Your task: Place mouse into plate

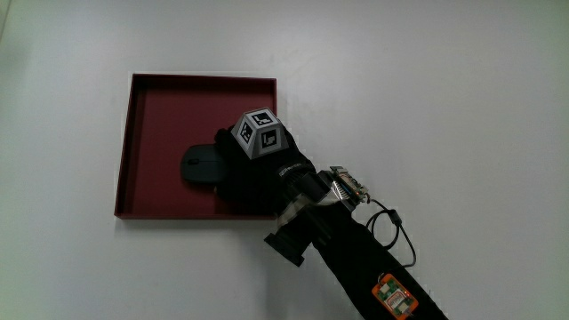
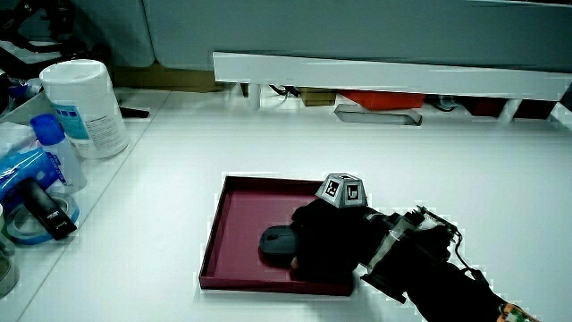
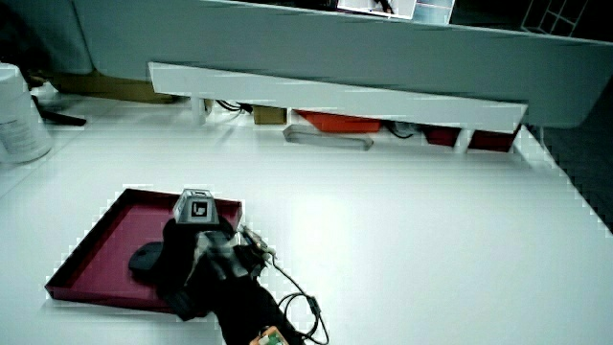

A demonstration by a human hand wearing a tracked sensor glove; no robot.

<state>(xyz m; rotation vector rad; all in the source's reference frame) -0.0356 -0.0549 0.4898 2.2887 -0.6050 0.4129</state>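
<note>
While the hand covers part of it, the scene reads as follows.

Mouse location: the black computer mouse lies inside the dark red square plate, on its floor, about midway across and toward the edge nearer the person; it shows in both side views.
Hand: the gloved hand rests over one end of the mouse, fingers curled around it (a grip, as far as I can judge; the fingertips are hidden).
Handling: likely light, rigid, with a smooth plastic shell that could slip; best held across its two long flanks, not by the domed top.
Long axis: runs roughly parallel to the plate edge nearest the person, the exposed rounded end pointing away from the hand.
Front or back: cannot tell which end shows.
</note>
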